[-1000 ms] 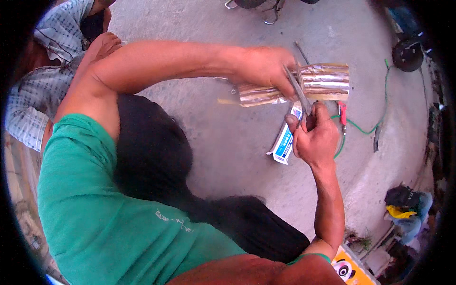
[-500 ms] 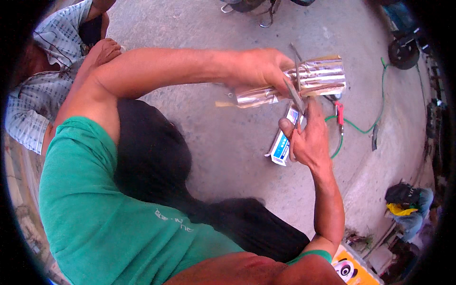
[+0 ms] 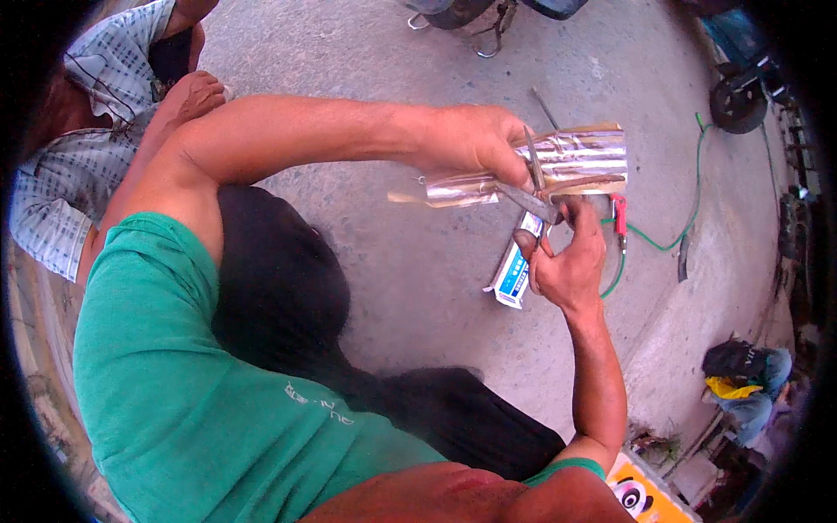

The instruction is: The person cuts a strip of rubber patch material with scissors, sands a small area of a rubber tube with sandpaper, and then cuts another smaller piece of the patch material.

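Note:
My left hand (image 3: 490,144) is closed on a shiny silver-and-brown foil sheet (image 3: 588,159), the thumb pressing near its middle. The sheet sticks out on both sides of the hand, with a tan end to the left. Scissors (image 3: 539,206) are in my right hand (image 3: 571,261), its thumb and fingers at the handles. Their blades stand apart, one pointing up across the foil and the other toward my left thumb. Whether they touch the foil at the crossing I cannot tell. Below lies a white-and-blue box (image 3: 510,277) on the ground, partly covered by my right hand.
On the concrete floor (image 3: 418,288), a red-handled tool (image 3: 620,222) joins a green hose (image 3: 697,196). A thin metal rod (image 3: 544,106) shows beyond the foil. At the left sits another person (image 3: 65,187) in a patterned garment. A black wheel (image 3: 738,103) stands far right.
The scissor blades have spread wider and shifted left. The foil has dropped slightly toward me with my left hand, which still grips it.

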Action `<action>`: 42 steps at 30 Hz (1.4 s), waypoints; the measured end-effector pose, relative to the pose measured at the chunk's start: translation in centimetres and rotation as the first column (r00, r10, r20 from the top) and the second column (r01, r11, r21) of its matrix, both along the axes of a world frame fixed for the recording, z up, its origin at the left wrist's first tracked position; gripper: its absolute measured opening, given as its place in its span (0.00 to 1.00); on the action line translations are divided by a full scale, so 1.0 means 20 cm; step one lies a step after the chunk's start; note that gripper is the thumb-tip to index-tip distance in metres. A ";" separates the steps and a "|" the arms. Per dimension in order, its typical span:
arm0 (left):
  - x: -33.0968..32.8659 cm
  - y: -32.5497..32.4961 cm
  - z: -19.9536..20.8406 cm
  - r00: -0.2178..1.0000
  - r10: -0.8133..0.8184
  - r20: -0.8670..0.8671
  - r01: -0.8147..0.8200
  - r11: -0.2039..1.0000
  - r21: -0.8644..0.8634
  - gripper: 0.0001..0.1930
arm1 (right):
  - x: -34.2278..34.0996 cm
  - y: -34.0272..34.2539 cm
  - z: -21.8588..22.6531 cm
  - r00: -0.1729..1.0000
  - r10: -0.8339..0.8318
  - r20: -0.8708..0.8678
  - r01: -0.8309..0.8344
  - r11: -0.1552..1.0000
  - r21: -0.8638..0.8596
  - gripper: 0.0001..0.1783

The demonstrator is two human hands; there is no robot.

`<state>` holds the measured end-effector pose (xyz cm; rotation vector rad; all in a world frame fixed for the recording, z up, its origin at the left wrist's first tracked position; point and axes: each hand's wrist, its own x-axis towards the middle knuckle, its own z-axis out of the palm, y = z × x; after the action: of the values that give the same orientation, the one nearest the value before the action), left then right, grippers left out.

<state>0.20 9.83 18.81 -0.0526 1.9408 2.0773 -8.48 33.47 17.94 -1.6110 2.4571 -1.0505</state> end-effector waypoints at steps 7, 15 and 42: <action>0.04 -0.19 0.18 0.956 0.159 -0.246 -0.185 0.979 -0.086 0.25 | -0.16 0.19 -0.18 0.966 -0.253 0.056 0.240 0.954 0.180 0.27; 0.05 -0.17 0.25 0.919 0.110 -0.377 -0.334 0.724 -0.603 0.24 | 0.01 0.16 0.03 0.812 -0.190 0.553 -0.016 0.938 0.346 0.25; -0.02 -0.08 0.21 0.860 -0.012 -0.510 -0.461 0.410 -0.787 0.12 | 0.03 0.02 0.10 0.831 -0.316 0.457 0.109 0.899 0.424 0.31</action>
<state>-0.28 8.16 23.02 -0.0820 3.3097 0.8807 -7.82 33.79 20.02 -0.8102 2.2999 -0.8085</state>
